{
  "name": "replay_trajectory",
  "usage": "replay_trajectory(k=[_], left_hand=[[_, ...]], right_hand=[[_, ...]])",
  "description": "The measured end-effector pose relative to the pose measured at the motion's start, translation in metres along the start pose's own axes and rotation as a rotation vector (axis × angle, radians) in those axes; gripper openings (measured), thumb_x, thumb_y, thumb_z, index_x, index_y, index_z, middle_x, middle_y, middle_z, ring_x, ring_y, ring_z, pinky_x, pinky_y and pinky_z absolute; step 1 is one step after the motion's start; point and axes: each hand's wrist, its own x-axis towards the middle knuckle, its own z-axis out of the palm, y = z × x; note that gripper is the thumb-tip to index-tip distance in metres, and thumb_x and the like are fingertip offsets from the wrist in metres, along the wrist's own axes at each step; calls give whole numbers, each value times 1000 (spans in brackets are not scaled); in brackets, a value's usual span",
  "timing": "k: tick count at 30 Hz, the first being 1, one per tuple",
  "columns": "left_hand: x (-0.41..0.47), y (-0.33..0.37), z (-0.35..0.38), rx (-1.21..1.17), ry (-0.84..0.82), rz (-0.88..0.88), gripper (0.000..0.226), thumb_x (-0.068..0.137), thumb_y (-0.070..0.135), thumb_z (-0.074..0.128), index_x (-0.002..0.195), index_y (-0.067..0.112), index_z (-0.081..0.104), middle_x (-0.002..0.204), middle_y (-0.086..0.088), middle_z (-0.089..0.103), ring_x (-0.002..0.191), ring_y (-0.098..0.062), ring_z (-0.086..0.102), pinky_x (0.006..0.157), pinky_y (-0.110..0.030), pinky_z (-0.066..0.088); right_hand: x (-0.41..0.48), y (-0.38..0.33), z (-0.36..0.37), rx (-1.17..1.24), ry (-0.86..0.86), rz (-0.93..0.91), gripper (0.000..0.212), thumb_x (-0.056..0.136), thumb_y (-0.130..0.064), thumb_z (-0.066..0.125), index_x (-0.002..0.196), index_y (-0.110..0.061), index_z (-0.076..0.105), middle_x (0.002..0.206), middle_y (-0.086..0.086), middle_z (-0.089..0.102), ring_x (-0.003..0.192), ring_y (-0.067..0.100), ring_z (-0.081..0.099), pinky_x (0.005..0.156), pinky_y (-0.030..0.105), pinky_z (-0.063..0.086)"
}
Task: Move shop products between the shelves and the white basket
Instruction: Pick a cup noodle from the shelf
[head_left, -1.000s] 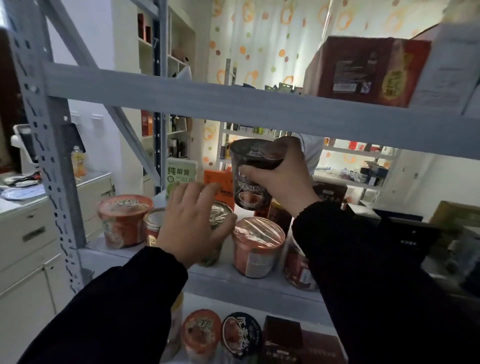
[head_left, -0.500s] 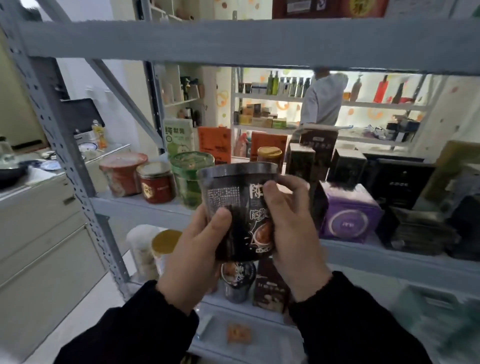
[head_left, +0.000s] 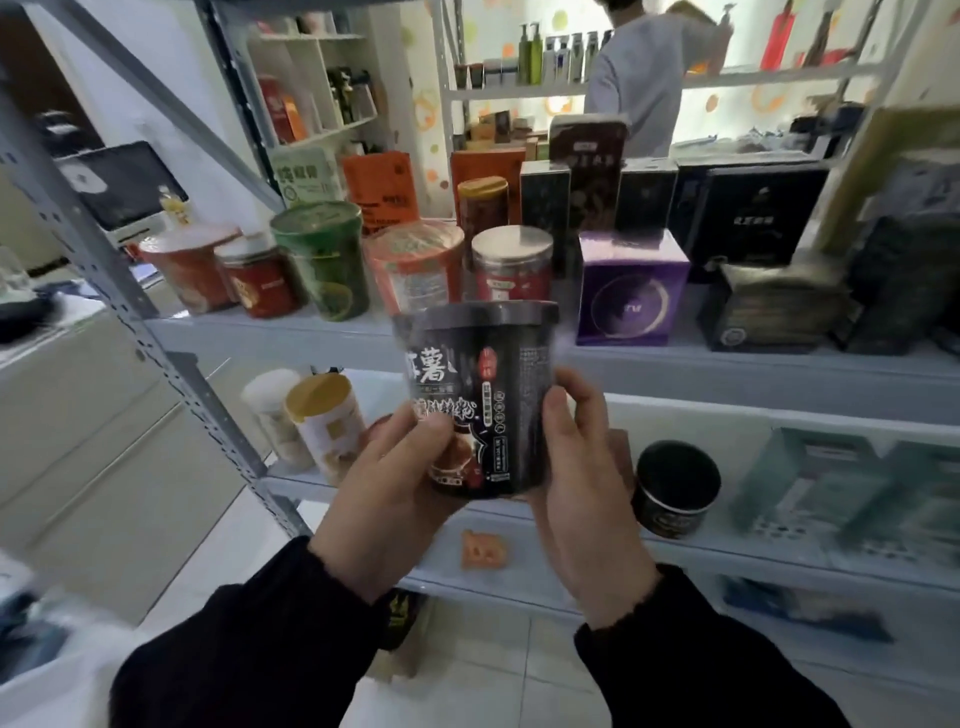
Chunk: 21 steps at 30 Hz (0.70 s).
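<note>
Black paper cup (head_left: 483, 384), round and tapering toward its base, glossy, with white printed characters and a flat rimmed lid, stands upright between my two hands, near me and in front of the grey metal shelves (head_left: 727, 374), resting on none of them. My left hand (head_left: 384, 499) curls round its lower left side, thumb pressed on the front label. My right hand (head_left: 582, 488) wraps the right side, thumb on the near wall. Both hands are clamped on this one cup.

Beyond it, on the middle shelf, I count five round containers in the front row. From the left they are a wide red bowl cup (head_left: 187, 270), a red jar (head_left: 260, 283) with a pale lid, a green cup (head_left: 322, 260), a red film-topped cup (head_left: 415, 270) and a clear jar (head_left: 511, 265) with a silver metal lid. One gold-lidded jar (head_left: 483, 205) stands behind them. To the right is one square purple box (head_left: 631, 288), then several black cartons I cannot count.

On the lower shelf two pale jars (head_left: 311, 421) stand at the left, and one short black tin (head_left: 675, 488) stands to the right of my right hand.
</note>
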Motion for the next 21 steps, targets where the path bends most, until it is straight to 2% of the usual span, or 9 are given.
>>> replay_trajectory(k=[2,4,6,7,10,13,14,18,21], left_hand=[[-2,-5,-2,3,49,13,59,69,37,91,119,14,70,124,-18,70,113,-34,69,92,-47,58],[-7,-10,2,55,87,22,74,64,44,94,124,12,64,125,-16,71,114,-33,69,89,-42,60],[-11,-12,8,58,121,37,62,77,39,83,127,11,60,124,-15,71,114,-33,69,89,-44,60],[-13,-12,10,54,141,34,55,83,35,74,129,10,58,124,-15,71,115,-34,69,91,-47,59],[-14,-12,12,64,196,38,38,97,28,62,130,11,57,124,-17,70,115,-35,68,86,-49,60],[-16,-7,11,92,175,52,26,101,9,51,125,15,60,109,-10,71,94,-24,71,73,-38,61],[-17,-6,10,104,167,50,26,101,9,52,124,17,61,103,-10,70,87,-21,71,70,-36,60],[-20,-1,6,123,209,-9,26,89,32,65,113,21,61,101,-11,61,71,-17,65,54,-29,53],[-23,0,3,112,239,-37,36,81,41,67,110,21,59,101,-6,62,72,-18,63,50,-28,50]], right_hand=[[-6,2,-4,18,8,-21,34,87,-53,67,121,-45,64,115,4,75,110,23,70,106,62,49],[-13,1,-9,-1,-43,-30,50,87,-49,73,134,-39,57,124,7,72,119,26,68,107,59,49],[-19,2,-13,-49,-94,-35,70,80,-54,82,141,-38,52,128,6,71,124,28,65,108,58,48],[-21,2,-14,-54,-97,-34,70,79,-53,82,141,-39,52,127,5,71,123,28,66,107,56,49],[-21,-6,-16,85,-25,9,42,96,-33,66,136,-32,58,117,4,76,110,24,72,93,46,56],[-19,-14,-19,185,12,39,35,106,-21,46,139,-25,55,107,7,77,92,21,74,73,39,60],[-20,-15,-19,186,16,46,35,106,-24,46,140,-26,54,108,7,77,90,22,74,70,41,61],[-24,-12,-14,128,20,117,51,97,-46,55,141,-22,52,126,14,71,115,41,68,95,69,52],[-26,-10,-9,115,19,143,53,100,-48,53,141,-14,51,129,19,69,117,43,67,95,73,50]])
